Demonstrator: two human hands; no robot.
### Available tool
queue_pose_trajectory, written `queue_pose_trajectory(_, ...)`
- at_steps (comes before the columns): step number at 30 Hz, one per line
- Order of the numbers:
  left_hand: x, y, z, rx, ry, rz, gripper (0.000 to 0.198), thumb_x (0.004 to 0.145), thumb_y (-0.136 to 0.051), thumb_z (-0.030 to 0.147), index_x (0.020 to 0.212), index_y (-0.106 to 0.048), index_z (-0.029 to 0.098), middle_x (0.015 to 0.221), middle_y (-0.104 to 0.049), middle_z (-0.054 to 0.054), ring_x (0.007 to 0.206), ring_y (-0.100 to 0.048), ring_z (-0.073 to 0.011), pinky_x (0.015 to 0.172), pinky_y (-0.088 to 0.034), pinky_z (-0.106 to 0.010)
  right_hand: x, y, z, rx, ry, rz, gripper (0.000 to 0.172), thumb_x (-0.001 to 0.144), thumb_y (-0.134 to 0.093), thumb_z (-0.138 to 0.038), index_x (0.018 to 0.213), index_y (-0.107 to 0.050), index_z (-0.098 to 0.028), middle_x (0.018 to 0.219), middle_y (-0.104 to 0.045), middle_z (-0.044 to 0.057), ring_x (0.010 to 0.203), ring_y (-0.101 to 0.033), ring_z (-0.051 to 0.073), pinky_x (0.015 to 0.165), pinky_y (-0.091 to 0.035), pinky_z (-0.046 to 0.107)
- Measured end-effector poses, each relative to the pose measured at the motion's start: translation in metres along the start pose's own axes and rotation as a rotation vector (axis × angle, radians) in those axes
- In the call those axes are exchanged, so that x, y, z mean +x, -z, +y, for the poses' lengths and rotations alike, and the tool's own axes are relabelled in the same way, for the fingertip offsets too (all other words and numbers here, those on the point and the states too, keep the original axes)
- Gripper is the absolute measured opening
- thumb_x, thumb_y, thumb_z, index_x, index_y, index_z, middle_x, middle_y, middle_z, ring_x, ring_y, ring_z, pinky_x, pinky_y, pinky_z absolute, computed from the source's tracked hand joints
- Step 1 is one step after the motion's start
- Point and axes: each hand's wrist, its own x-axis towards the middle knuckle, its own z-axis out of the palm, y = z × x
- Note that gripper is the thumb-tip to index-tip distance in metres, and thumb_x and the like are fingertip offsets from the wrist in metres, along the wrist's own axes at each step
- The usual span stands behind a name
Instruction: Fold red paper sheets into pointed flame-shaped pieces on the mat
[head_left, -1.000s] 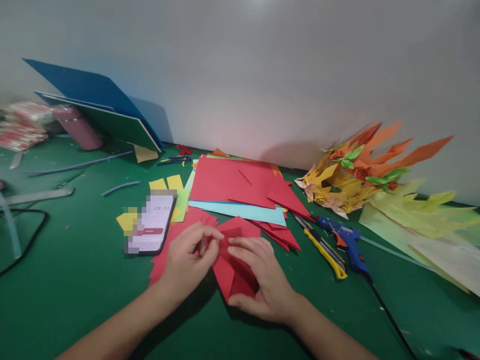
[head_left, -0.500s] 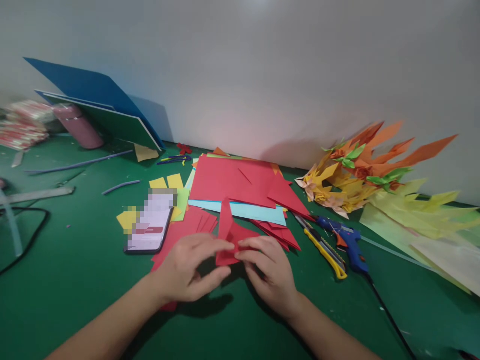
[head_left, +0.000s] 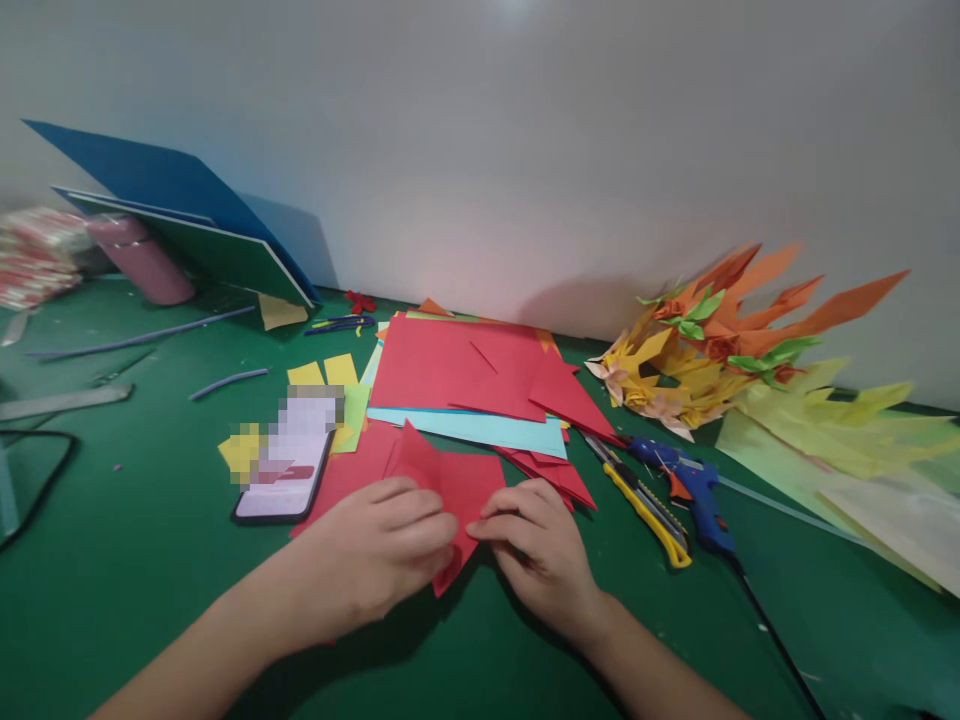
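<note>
A folded piece of red paper point(head_left: 469, 490) is between my two hands, low over the green table. My left hand point(head_left: 390, 545) grips it from the left, fingers curled around its near part and partly hiding it. At the paper's right edge, my right hand point(head_left: 536, 545) pinches it between thumb and fingers. The paper has a pointed tip at the upper left and another pointing down toward me. Behind it lie stacked red sheets point(head_left: 465, 365) over a light blue strip point(head_left: 480, 430).
A phone point(head_left: 289, 470) and yellow paper pieces point(head_left: 341, 370) lie left. To the right are a yellow cutter point(head_left: 652, 520), a blue glue gun point(head_left: 705, 500) and paper flowers point(head_left: 720, 340). Further back left, a pink bottle point(head_left: 146, 260) leans near blue boards point(head_left: 172, 180).
The red paper has been turned and spread wider between my hands. My left hand has closed around its near part. The view has shifted slightly to the right.
</note>
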Motion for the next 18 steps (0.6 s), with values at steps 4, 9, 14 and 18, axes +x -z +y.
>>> queue_pose_trajectory(4,-0.009,-0.018,0.01,0.017,0.037,-0.07,0.018,0.091,-0.045,0.009,0.09,-0.061,0.017,0.072,-0.061,-0.002,0.062,-0.052,-0.0168,0.049,-0.037,-0.029,-0.001,0.0,0.003,0.013,-0.021,-0.085,0.022,0.085,-0.051,-0.003,0.087,-0.065,-0.02,0.083,-0.065,0.003,0.077,-0.051,0.016,0.067,-0.042,0.029)
queue_pose_trajectory(9,-0.015,-0.033,0.013,-0.092,-0.016,-0.19,0.02,0.097,-0.044,0.023,0.085,-0.059,0.017,0.072,-0.063,-0.001,0.06,-0.054,-0.0163,0.051,-0.04,-0.03,-0.002,0.0,0.001,-0.006,-0.017,-0.285,0.022,0.081,-0.047,-0.005,0.082,-0.064,-0.019,0.079,-0.062,0.004,0.074,-0.048,0.017,0.065,-0.037,0.031)
queue_pose_trajectory(14,-0.013,-0.043,0.008,-0.268,0.032,-0.121,0.038,0.099,-0.036,0.039,0.083,-0.063,0.017,0.071,-0.063,-0.001,0.059,-0.054,-0.0157,0.053,-0.039,-0.03,-0.003,0.001,0.0,-0.022,-0.026,-0.362,0.022,0.078,-0.045,-0.007,0.078,-0.063,-0.019,0.07,-0.059,0.003,0.069,-0.047,0.018,0.061,-0.035,0.032)
queue_pose_trajectory(18,-0.017,-0.058,0.009,-0.421,0.186,-0.025,0.04,0.1,-0.035,0.037,0.078,-0.065,0.02,0.071,-0.06,-0.001,0.061,-0.055,-0.0123,0.053,-0.037,-0.024,-0.001,0.001,0.004,0.015,-0.092,-0.274,0.025,0.081,-0.042,-0.005,0.079,-0.063,-0.019,0.072,-0.062,0.004,0.069,-0.05,0.017,0.061,-0.039,0.03)
